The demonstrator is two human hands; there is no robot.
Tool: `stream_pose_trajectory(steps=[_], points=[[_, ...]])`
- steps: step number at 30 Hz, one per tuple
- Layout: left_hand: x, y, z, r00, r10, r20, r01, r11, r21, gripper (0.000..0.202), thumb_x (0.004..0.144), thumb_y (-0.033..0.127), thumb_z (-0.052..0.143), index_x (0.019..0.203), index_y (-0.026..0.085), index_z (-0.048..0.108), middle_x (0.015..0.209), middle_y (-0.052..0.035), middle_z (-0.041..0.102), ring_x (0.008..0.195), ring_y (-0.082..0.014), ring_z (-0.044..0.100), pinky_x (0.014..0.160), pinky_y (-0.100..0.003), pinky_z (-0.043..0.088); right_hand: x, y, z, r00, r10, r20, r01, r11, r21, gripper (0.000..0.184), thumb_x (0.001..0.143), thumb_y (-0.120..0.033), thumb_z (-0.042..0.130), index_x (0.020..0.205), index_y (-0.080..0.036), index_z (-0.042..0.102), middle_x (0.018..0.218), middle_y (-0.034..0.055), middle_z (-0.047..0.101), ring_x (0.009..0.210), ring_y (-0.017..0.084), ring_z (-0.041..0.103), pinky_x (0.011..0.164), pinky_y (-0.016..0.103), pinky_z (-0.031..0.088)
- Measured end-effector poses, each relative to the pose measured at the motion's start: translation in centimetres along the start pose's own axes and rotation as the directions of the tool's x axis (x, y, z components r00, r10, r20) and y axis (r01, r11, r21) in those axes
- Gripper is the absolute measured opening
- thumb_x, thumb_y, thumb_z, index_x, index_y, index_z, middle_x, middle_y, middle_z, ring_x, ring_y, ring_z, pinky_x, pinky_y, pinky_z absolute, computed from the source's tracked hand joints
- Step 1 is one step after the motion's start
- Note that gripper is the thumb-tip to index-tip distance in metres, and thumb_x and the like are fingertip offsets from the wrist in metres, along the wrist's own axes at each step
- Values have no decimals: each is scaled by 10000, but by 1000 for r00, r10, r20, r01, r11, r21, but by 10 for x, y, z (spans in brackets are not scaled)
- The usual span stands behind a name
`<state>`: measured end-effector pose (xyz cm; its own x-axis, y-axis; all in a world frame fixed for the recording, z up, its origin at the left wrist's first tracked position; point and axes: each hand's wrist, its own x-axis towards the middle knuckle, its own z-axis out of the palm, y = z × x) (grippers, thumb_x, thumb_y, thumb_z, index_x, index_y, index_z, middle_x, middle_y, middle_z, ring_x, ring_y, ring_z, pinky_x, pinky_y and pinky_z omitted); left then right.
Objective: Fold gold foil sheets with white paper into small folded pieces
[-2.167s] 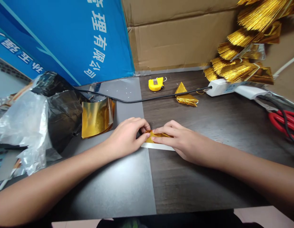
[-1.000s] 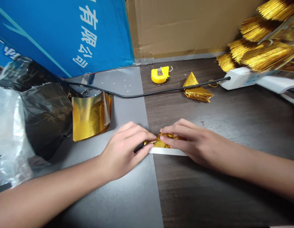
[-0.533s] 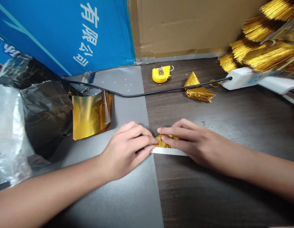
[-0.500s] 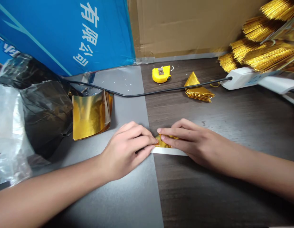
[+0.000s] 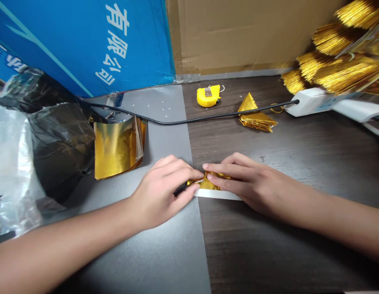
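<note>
Gold foil piece (image 5: 211,183) lay folded into a small, creased, narrow packet, its bright yellow faces catching the light, and we found it resting on a white strip (image 5: 218,194) right at the seam between a grey mat (image 5: 167,249) and a dark wood-grain desk (image 5: 269,245). We saw the left hand (image 5: 160,192) and the right hand (image 5: 253,183) together, clamped on the packet from either side with their fingertips nearly meeting over it. A small black object (image 5: 180,188) showed between the left hand's fingers; we could not tell what it was. Beyond the hands, a curled stack of gold foil sheets (image 5: 117,149) lay on the mat, beside a black plastic bag (image 5: 59,141) and a crumpled clear plastic bag (image 5: 12,171). A black cable (image 5: 189,121) ran across the mat and desk to a white power strip (image 5: 307,102). Just below that cable sat a yellow tape measure (image 5: 208,96) and a small pile of folded gold triangles (image 5: 255,118). Gold fringed bundles (image 5: 330,69) were heaped at the right, and a blue printed board (image 5: 85,45) met a cardboard sheet (image 5: 238,32) along the back.
</note>
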<state>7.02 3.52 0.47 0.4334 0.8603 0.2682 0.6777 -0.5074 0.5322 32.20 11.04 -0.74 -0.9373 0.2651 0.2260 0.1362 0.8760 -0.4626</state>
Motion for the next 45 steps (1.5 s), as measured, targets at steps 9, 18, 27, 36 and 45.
stream_pose_trajectory(steps=[9,18,27,36,45], points=[[1,-1,-1,980,-187,-64,189,981,35,196,942,182,521,1095,163,642,832,-2,692,817,-147,601,787,-304,476,-1,1,0,1000,-3,7,3,1000,-17,448,1000,-79,410,1387,-213,592,1498,97,511,1168,219,560,960,397,588],[1,-3,-2,982,-189,-1,189,981,37,242,961,162,441,1042,182,668,873,-19,677,803,-164,554,775,-343,419,1,1,2,999,-36,-28,35,999,-7,423,1032,-112,411,1407,-192,588,1413,93,586,1094,205,552,937,357,585],[-1,-7,0,986,-142,87,123,974,190,322,950,392,571,1229,234,606,955,-44,603,893,-216,525,764,-351,379,9,-1,-1,999,-35,33,37,998,-55,350,1036,-124,424,1293,-63,653,1341,148,636,1108,212,505,1012,360,527],[-2,-15,4,990,-116,78,99,976,192,316,965,430,549,1245,291,595,981,-37,597,907,-206,537,779,-337,402,6,10,3,982,-121,-144,122,993,-1,288,999,-123,509,1205,-35,691,1290,180,669,1056,208,542,969,362,548],[-2,-19,5,977,-184,109,162,968,190,317,966,472,538,1244,331,599,1020,-25,607,962,-216,561,821,-348,418,7,18,-14,962,-154,-227,163,986,24,247,953,-220,655,1122,-54,723,1130,151,712,1001,208,601,940,347,538]])
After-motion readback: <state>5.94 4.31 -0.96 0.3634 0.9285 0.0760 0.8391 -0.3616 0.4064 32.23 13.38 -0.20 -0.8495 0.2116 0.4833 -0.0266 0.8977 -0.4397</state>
